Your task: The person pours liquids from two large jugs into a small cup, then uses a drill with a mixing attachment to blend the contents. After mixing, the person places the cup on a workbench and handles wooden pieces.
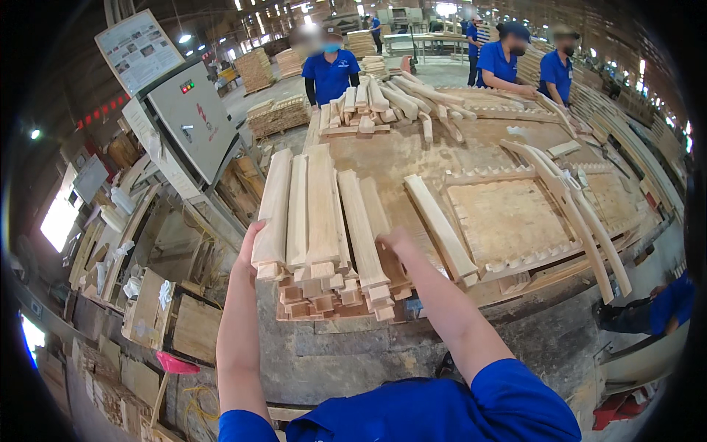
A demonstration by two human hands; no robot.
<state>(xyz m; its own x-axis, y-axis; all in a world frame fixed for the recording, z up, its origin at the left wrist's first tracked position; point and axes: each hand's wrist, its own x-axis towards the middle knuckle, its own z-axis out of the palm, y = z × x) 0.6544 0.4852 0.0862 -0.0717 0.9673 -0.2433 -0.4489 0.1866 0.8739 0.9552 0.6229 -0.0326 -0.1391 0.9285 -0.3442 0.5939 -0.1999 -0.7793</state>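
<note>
Head view: two bare forearms in blue sleeves are seen reaching from the lower edge toward a stack of shaped wooden pieces (324,243) at the near edge of the bench (412,155).
Left hand (249,247): laid flat against the outer left side of the stack, fingers extended along the outermost piece; nothing is pinched.
Right hand (394,239): rested on top of the stack toward its right side, fingers curled over a top piece; a firm grip cannot be confirmed.
Step in hand: the stack appears to be steadied or squared between the two hands.
Next move: even pressure from both sides would be called for, since the tenoned ends are stepped unevenly.
Just beyond: a loose single slat (442,228) is lying just right of the stack.
Farther: a second pile of pieces (375,110) is heaped at the far end, where people in blue shirts are standing.
</note>
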